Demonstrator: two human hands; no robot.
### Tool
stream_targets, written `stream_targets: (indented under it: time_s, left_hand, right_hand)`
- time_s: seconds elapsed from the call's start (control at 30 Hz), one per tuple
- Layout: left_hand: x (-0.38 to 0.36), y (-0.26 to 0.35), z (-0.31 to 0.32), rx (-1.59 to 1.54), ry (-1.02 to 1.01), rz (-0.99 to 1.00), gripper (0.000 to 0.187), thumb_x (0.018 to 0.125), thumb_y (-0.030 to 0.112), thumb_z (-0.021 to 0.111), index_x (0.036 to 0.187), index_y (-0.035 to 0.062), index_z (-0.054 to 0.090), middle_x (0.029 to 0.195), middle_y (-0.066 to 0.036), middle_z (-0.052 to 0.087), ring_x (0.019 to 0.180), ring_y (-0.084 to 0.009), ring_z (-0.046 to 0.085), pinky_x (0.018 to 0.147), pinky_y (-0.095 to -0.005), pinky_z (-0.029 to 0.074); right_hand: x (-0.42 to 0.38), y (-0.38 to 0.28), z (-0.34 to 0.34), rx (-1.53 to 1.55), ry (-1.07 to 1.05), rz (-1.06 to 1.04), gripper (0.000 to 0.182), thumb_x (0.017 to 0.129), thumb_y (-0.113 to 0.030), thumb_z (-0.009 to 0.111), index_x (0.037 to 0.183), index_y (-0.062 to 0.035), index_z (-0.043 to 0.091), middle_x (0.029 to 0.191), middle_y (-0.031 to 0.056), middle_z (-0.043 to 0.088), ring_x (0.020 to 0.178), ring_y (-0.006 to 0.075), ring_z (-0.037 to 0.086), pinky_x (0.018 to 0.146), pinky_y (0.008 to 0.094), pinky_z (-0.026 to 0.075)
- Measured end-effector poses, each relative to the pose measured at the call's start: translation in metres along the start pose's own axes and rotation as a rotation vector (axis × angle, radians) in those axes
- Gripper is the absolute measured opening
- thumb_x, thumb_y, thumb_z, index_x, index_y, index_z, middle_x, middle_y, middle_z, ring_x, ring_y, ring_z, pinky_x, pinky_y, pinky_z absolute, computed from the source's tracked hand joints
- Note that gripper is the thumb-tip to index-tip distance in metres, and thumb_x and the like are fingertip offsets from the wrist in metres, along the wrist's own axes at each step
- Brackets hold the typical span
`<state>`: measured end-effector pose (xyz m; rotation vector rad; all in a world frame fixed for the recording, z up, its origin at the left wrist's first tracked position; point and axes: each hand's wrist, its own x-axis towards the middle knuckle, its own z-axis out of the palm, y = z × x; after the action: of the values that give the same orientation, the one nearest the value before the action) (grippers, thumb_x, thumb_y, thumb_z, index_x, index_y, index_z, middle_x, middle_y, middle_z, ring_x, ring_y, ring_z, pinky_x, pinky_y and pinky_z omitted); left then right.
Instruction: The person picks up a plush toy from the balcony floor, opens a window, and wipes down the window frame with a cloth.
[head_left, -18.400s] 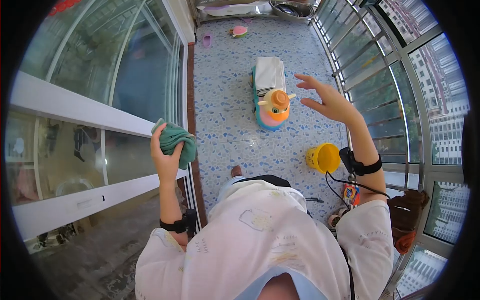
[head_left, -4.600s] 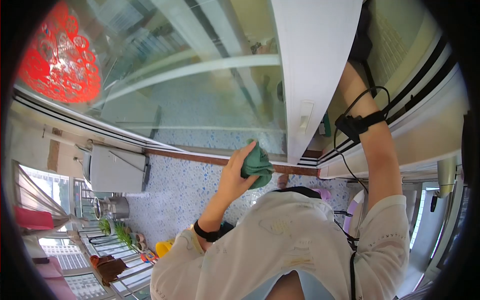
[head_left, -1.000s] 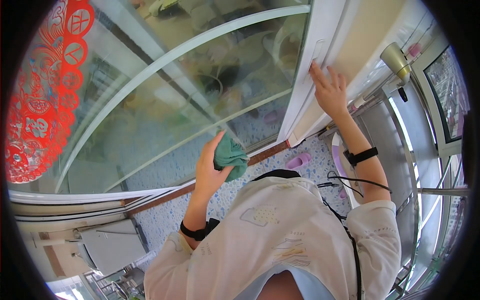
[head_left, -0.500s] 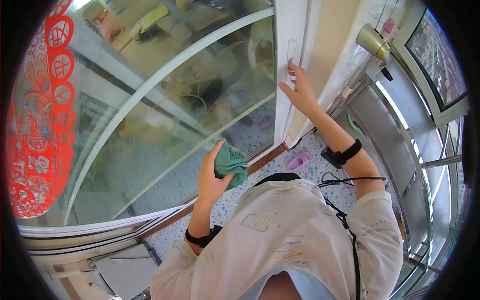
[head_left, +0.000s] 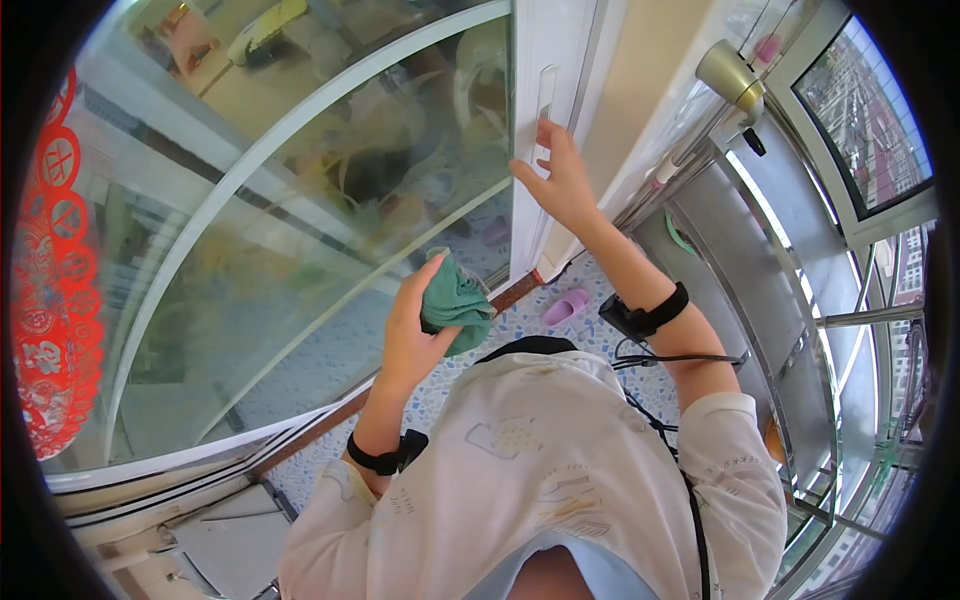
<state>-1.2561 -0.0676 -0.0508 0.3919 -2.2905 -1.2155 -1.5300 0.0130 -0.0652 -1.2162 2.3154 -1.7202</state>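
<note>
A crumpled green cloth [head_left: 458, 308] is gripped in my left hand [head_left: 408, 325], in front of the glass sliding door [head_left: 280, 290]. My right hand [head_left: 562, 180] is raised at the white door frame, its fingertips at the recessed handle [head_left: 546, 95]. The thumb stands apart from the other fingers, and nothing is held in that hand. Red paper cut-outs [head_left: 62, 310] decorate the glass at the far left.
A pink slipper [head_left: 566, 308] lies on the speckled floor [head_left: 525, 325]. Metal shelving [head_left: 740, 250] and a window [head_left: 865, 120] stand on the right, with a gold-coloured lamp [head_left: 730, 75]. A grey panel [head_left: 235, 545] is at the lower left.
The view has shifted, so the door, slipper and red decoration appear further left. My right hand stays by the handle, and my left hand still grips the cloth.
</note>
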Motion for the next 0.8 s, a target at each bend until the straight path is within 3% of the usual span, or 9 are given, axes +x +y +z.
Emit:
stream_targets:
  time_s: [0.23,0.33,0.43,0.5,0.53,0.6,0.63,0.73,0.8]
  left_hand:
    - [0.006,-0.014,0.010,0.002,-0.003,0.032,0.073,0.066,-0.004,0.078,0.130,0.0069,0.044,0.123,-0.013,0.054,0.112,-0.0261,0.055,0.098,-0.0358,0.042]
    - [0.015,-0.019,0.015,-0.055,0.045,0.024,0.072,0.065,-0.006,0.079,0.124,0.0077,0.039,0.117,-0.012,0.051,0.110,-0.0249,0.054,0.098,-0.0352,0.042]
    - [0.031,-0.013,0.014,-0.118,0.038,0.060,0.074,0.065,-0.007,0.079,0.123,0.0086,0.035,0.118,-0.012,0.047,0.112,-0.0239,0.052,0.098,-0.0353,0.041]
    - [0.043,-0.001,0.015,-0.158,0.032,0.192,0.075,0.066,-0.007,0.078,0.124,0.0095,0.032,0.121,-0.013,0.044,0.115,-0.0238,0.050,0.099,-0.0361,0.040]
    - [0.047,0.005,0.017,-0.164,0.038,0.199,0.075,0.066,-0.007,0.078,0.124,0.0095,0.032,0.121,-0.013,0.044,0.115,-0.0238,0.050,0.099,-0.0361,0.040]
    - [0.058,0.018,0.021,-0.350,-0.025,0.284,0.077,0.067,-0.011,0.072,0.126,0.0108,0.029,0.124,-0.012,0.040,0.115,-0.0236,0.049,0.100,-0.0367,0.039]
    - [0.064,0.026,0.023,-0.355,-0.019,0.295,0.077,0.067,-0.011,0.072,0.126,0.0108,0.029,0.124,-0.012,0.040,0.115,-0.0236,0.049,0.100,-0.0367,0.039]
    - [0.083,0.041,0.029,-0.523,-0.085,0.289,0.077,0.069,-0.013,0.066,0.129,0.0115,0.025,0.124,-0.013,0.039,0.118,-0.0237,0.046,0.102,-0.0376,0.038]
    - [0.097,0.044,0.034,-0.472,-0.106,0.356,0.076,0.070,-0.012,0.061,0.131,0.0118,0.022,0.124,-0.013,0.038,0.122,-0.0229,0.042,0.103,-0.0377,0.037]
  right_hand:
    - [-0.007,-0.016,0.001,0.030,-0.032,0.030,0.072,0.082,-0.024,0.071,0.136,0.0061,0.034,0.130,0.0238,0.044,0.119,0.0351,0.049,0.095,0.0423,0.049]
    - [-0.009,-0.017,-0.008,0.022,-0.146,0.027,0.075,0.083,-0.022,0.071,0.139,0.0061,0.031,0.136,0.0241,0.041,0.125,0.0346,0.048,0.096,0.0424,0.048]
    - [-0.018,-0.026,-0.025,0.156,-0.332,0.104,0.080,0.083,-0.022,0.072,0.146,-0.0007,0.027,0.144,0.0237,0.036,0.130,0.0337,0.045,0.100,0.0457,0.045]
    - [-0.028,-0.036,-0.036,0.200,-0.689,0.084,0.088,0.084,-0.021,0.072,0.153,-0.0099,0.018,0.154,0.0190,0.026,0.137,0.0285,0.038,0.106,0.0424,0.037]
    - [-0.034,-0.039,-0.037,0.191,-0.688,0.079,0.088,0.084,-0.021,0.072,0.153,-0.0099,0.018,0.154,0.0190,0.026,0.137,0.0285,0.038,0.106,0.0424,0.037]
    - [-0.042,-0.046,-0.041,0.777,-0.839,0.178,0.100,0.081,-0.024,0.076,0.155,-0.0146,0.010,0.155,0.0159,0.024,0.141,0.0258,0.030,0.113,0.0427,0.025]
    - [-0.042,-0.048,-0.048,0.819,-0.818,0.226,0.109,0.078,-0.031,0.079,0.155,-0.0127,0.005,0.157,0.0127,0.020,0.143,0.0236,0.023,0.115,0.0397,0.019]
    - [-0.036,-0.065,-0.060,0.890,-0.817,0.106,0.102,0.084,-0.027,0.074,0.155,-0.0107,0.003,0.155,0.0154,0.022,0.142,0.0264,0.024,0.115,0.0410,0.019]
    - [-0.041,-0.067,-0.058,0.907,-0.737,0.118,0.106,0.081,-0.035,0.076,0.154,-0.0067,0.004,0.153,0.0121,0.024,0.140,0.0226,0.026,0.115,0.0371,0.020]
